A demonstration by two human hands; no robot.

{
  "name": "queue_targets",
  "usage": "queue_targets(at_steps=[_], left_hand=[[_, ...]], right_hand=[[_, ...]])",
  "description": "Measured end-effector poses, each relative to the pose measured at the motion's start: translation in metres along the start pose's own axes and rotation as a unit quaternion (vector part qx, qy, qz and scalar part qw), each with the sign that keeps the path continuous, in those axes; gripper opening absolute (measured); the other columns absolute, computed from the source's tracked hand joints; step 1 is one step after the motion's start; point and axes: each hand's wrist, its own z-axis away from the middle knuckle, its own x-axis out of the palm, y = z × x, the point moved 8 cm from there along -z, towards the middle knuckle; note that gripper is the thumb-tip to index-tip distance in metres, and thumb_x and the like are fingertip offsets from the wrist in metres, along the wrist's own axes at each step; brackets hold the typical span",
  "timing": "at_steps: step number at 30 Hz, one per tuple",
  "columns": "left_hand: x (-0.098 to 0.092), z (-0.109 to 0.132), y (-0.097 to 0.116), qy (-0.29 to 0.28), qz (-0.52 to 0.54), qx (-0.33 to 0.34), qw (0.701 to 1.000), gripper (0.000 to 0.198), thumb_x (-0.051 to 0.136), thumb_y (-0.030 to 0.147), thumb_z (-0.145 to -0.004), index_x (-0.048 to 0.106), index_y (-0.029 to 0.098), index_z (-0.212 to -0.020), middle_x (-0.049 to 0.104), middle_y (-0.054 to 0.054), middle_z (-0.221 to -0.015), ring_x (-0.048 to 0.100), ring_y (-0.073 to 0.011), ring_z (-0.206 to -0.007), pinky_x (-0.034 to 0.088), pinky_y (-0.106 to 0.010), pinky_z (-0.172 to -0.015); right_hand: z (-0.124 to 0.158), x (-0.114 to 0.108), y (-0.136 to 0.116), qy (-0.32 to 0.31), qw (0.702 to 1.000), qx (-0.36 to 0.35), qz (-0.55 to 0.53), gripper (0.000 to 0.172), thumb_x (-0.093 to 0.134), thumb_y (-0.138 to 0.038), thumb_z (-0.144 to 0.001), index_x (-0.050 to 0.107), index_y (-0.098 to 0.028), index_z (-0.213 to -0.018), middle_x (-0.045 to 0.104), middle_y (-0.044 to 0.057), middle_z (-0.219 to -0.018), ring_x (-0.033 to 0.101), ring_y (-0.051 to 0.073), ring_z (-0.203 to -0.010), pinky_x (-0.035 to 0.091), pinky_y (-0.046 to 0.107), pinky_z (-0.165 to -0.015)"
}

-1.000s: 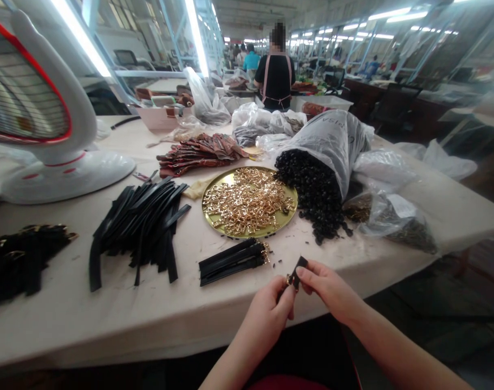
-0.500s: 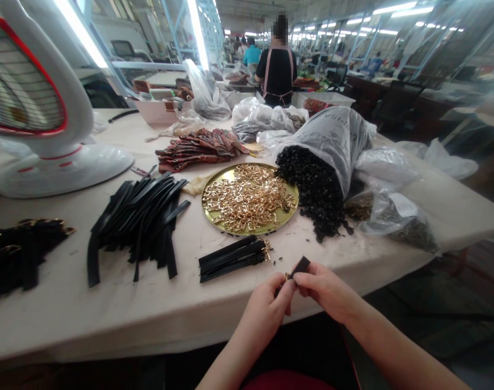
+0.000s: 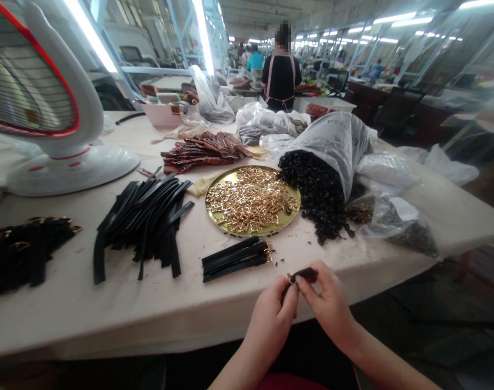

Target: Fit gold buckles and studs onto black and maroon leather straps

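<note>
Both hands pinch one black strap (image 3: 305,273) near the table's front edge. A small gold buckle (image 3: 290,278) shows on it between my fingertips. My left hand (image 3: 273,309) is closed around the strap's near part, and my right hand (image 3: 326,292) grips its other end. Just beyond them lies a neat stack of black straps (image 3: 233,261) with gold buckles at their right ends. Behind that stack, a round gold tray (image 3: 212,214) bears a heap of small gold buckles (image 3: 251,197). A pile of small black pieces (image 3: 318,189) spills from a plastic bag (image 3: 338,141).
Loose black straps (image 3: 143,222) lie to the left, with a dark pile of buckled straps (image 3: 27,244) farther left. A white fan (image 3: 72,168) stands at the back left. Behind the tray are brown strips (image 3: 202,149). A clear bag (image 3: 397,219) lies at the right. A person (image 3: 281,76) stands beyond the table.
My right hand has turned more upright, and the strap end it grips now lies flatter, pointing right. The view has shifted slightly; the things on the table look unmoved.
</note>
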Motion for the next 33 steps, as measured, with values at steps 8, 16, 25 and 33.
queue_targets(at_steps=[8,16,25,33], left_hand=[[0.001,-0.005,-0.028,0.004,0.204,-0.061,0.977,0.023,0.048,0.041,-0.081,0.051,0.019,-0.077,0.042,0.006,-0.059,0.034,-0.0052,-0.043,0.028,-0.019,-0.043],[0.014,-0.009,-0.048,-0.049,0.328,-0.162,0.929,0.023,0.055,0.041,-0.077,0.05,0.018,-0.077,0.04,0.007,-0.051,0.033,-0.0041,-0.041,0.023,-0.016,-0.041],[0.023,-0.013,-0.065,-0.059,0.356,-0.193,0.912,0.023,0.055,0.039,-0.077,0.052,0.017,-0.078,0.045,0.006,-0.053,0.035,-0.0034,-0.041,0.023,-0.016,-0.041],[0.029,-0.017,-0.07,-0.05,0.387,-0.204,0.898,0.022,0.056,0.037,-0.077,0.055,0.016,-0.084,0.044,0.006,-0.05,0.035,-0.0035,-0.038,0.024,-0.016,-0.039]], right_hand=[[0.028,0.013,-0.037,-0.051,0.954,-0.278,0.099,0.043,0.052,-0.005,-0.077,0.047,-0.015,-0.118,0.055,0.009,-0.094,0.05,0.02,-0.086,0.042,0.039,-0.077],[0.026,0.021,-0.031,-0.062,0.953,-0.268,0.128,0.047,0.056,-0.009,-0.076,0.047,-0.016,-0.121,0.055,0.009,-0.095,0.05,0.021,-0.087,0.043,0.04,-0.077],[0.024,0.025,-0.016,-0.076,0.954,-0.244,0.158,0.044,0.056,-0.011,-0.074,0.052,-0.016,-0.118,0.052,0.011,-0.101,0.05,0.023,-0.093,0.042,0.041,-0.081],[0.02,0.028,-0.014,-0.091,0.952,-0.231,0.181,0.037,0.053,-0.012,-0.076,0.055,-0.015,-0.114,0.056,0.011,-0.104,0.05,0.023,-0.095,0.041,0.042,-0.083]])
